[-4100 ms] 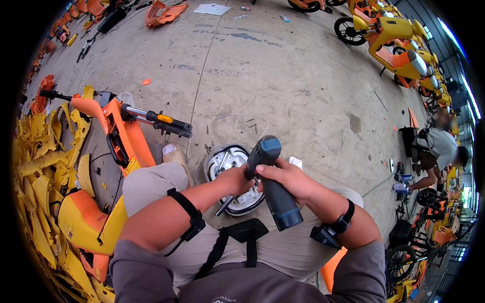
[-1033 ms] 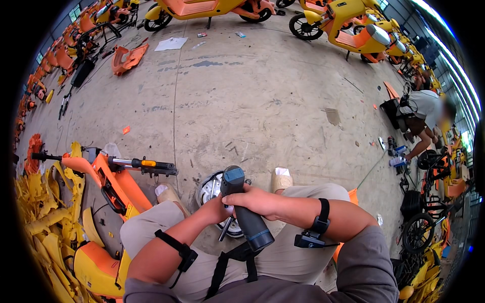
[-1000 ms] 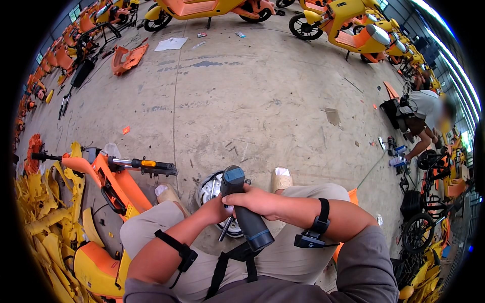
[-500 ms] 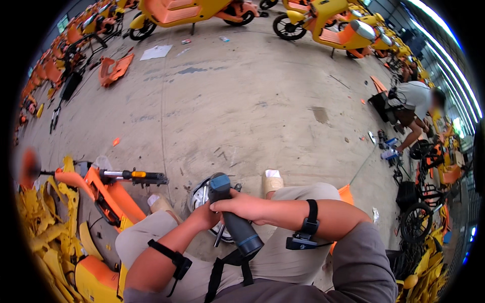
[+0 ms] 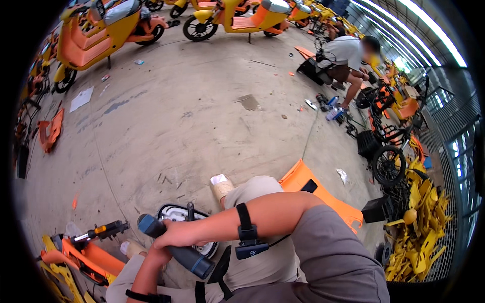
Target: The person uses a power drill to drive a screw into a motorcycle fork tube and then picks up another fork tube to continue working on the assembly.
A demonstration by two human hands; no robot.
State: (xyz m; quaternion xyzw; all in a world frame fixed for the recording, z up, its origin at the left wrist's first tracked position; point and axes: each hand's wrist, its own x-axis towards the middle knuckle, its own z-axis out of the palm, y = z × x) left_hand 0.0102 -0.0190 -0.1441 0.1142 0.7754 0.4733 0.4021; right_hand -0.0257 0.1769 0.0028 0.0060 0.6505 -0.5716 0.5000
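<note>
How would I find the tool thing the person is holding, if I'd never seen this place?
Start at the wide grey concrete floor and come down to the bottom edge, where the person's knees are. Both hands, the right hand uppermost, wrap a dark power tool above a white round cover. It is the only dark cylinder among orange and yellow parts.

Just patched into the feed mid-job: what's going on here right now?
A seated person holds a dark cylindrical power tool with the right hand on top and the left hand beneath, just over a round black-rimmed scooter part lying on the concrete floor. An orange handlebar assembly lies to their left, an orange panel to their right. Farther off, another person crouches at a stripped frame, with yellow-orange scooters parked behind.
</note>
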